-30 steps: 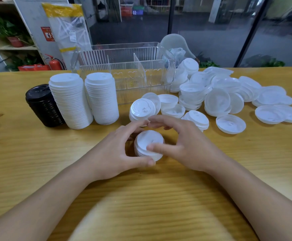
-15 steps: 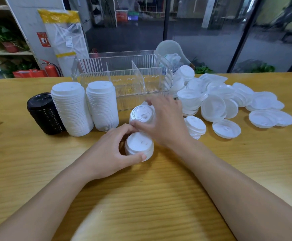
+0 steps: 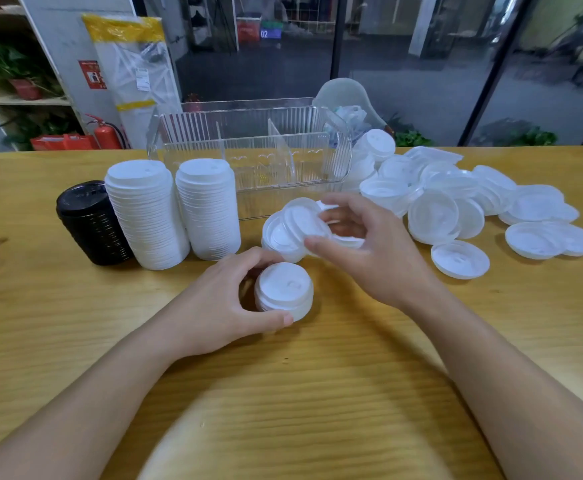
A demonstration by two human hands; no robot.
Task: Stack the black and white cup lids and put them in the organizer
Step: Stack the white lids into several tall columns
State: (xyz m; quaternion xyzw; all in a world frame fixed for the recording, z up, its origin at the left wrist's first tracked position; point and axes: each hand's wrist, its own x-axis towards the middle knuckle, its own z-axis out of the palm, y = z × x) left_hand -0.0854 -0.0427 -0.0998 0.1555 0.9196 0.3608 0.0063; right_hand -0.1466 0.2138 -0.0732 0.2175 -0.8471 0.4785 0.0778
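My left hand (image 3: pixel 219 303) grips a short stack of white lids (image 3: pixel 284 289) standing on the wooden table. Just above and behind it, my right hand (image 3: pixel 369 251) pinches a single white lid (image 3: pixel 304 221), lifted and tilted over another small pile of white lids (image 3: pixel 276 240). Two tall white lid stacks (image 3: pixel 144 213) (image 3: pixel 208 206) and a black lid stack (image 3: pixel 91 226) stand at the left. The clear organizer (image 3: pixel 252 157) with dividers sits behind them and holds no lids.
Several loose white lids (image 3: pixel 460 258) lie scattered across the right half of the table (image 3: pixel 318 393). A translucent chair back (image 3: pixel 343 95) rises behind the organizer. A plastic-wrapped bundle (image 3: pixel 134 71) leans at the back left.
My right hand left the short stack, reached back to the small pile and lifted one white lid off it. My left hand stayed round the short stack.
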